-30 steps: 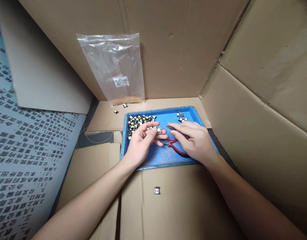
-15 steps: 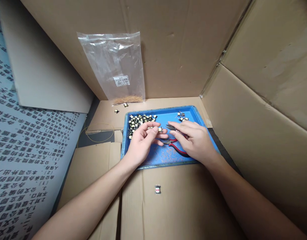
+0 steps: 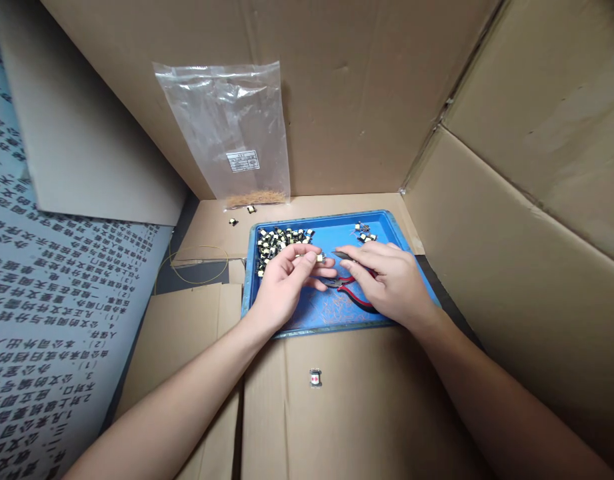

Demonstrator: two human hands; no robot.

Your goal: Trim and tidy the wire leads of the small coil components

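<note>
Between the thumb and fingers of my left hand (image 3: 289, 280) is a small transformer (image 3: 320, 258) with a cream-coloured body and metal pins. My right hand (image 3: 387, 273) grips dark pointed tweezers (image 3: 342, 255), their tips facing the transformer with a small gap between. Under both hands is a blue tray (image 3: 331, 329). Pliers (image 3: 354, 296) with red and black handles lie in it, partly covered by my right hand. Many similar transformers (image 3: 281, 243) are heaped at the tray's left, and several more (image 3: 367, 237) sit at its back right.
Orange wire scraps (image 3: 337, 309) litter the tray floor. A clear plastic bag (image 3: 241, 133) holding orange wire pieces leans on the cardboard wall (image 3: 347, 100) behind. One transformer with a red-marked label (image 3: 315, 379) lies on the cardboard in front. Yellow wire (image 3: 199, 248) curls at the left.
The tweezers in my right hand have shifted slightly and their tips look narrower. Both hands stay nearly in place, the left still holding the transformer.
</note>
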